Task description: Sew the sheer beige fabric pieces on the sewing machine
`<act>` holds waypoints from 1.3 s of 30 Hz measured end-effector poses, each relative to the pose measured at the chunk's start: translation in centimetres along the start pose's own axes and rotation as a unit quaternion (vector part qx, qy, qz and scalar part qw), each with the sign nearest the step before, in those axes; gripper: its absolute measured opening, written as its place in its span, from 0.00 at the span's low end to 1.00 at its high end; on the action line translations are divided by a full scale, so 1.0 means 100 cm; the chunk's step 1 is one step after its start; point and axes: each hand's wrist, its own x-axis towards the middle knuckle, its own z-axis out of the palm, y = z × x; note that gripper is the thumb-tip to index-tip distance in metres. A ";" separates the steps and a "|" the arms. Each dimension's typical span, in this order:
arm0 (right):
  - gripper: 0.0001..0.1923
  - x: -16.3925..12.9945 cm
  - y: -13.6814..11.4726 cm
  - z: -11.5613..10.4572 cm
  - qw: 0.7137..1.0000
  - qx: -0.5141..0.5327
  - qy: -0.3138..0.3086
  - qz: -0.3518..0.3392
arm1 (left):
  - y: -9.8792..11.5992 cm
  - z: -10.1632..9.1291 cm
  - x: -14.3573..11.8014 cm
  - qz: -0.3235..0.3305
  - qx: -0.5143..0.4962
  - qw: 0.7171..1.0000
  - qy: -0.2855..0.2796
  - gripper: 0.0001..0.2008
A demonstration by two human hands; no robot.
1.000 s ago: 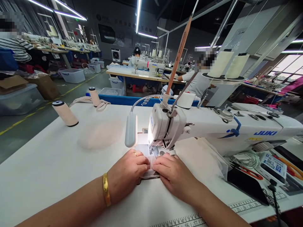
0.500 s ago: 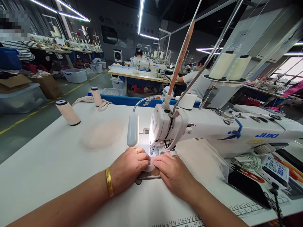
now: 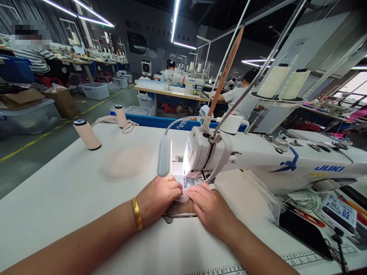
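As left hand and right hand fingers pinch one sheer cloth, two spools stand leftward.

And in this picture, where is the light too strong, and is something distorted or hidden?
Head view: glare nearly whites out the sewing machine's needle end, beside the lamp; head view, back: dark wall, bright ceiling tubes; head view, left: the front thread spool leans, perhaps wide-angle stretch; mosaic hides the head of the person in stripes.

Whitish fabric, white sewing machine, gold bracelet
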 end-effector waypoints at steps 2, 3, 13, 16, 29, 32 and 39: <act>0.23 0.001 0.000 0.001 1.000 0.008 0.007 0.001 | -0.002 0.001 0.000 -0.001 0.006 1.000 0.003 0.12; 0.22 0.001 0.000 0.001 1.000 0.011 0.009 0.003 | -0.003 0.002 0.000 -0.001 0.008 1.000 0.006 0.12; 0.21 0.001 0.003 0.003 1.000 -0.008 0.024 0.012 | -0.004 0.002 0.002 -0.026 0.028 0.999 0.011 0.12; 0.21 0.001 0.002 0.003 1.000 -0.007 0.030 0.003 | -0.004 0.001 0.002 -0.031 0.032 0.999 0.012 0.12; 0.18 0.000 0.004 -0.014 0.997 -0.007 0.074 -0.010 | 0.009 -0.025 0.008 -0.117 -0.014 0.991 -0.062 0.11; 0.20 0.002 -0.002 -0.018 0.997 0.052 -0.017 -0.055 | 0.004 -0.022 0.007 -0.131 0.014 0.990 -0.040 0.13; 0.15 -0.004 0.028 -0.024 0.988 -0.129 0.067 0.047 | 0.007 -0.010 -0.001 -0.101 0.009 0.994 -0.047 0.11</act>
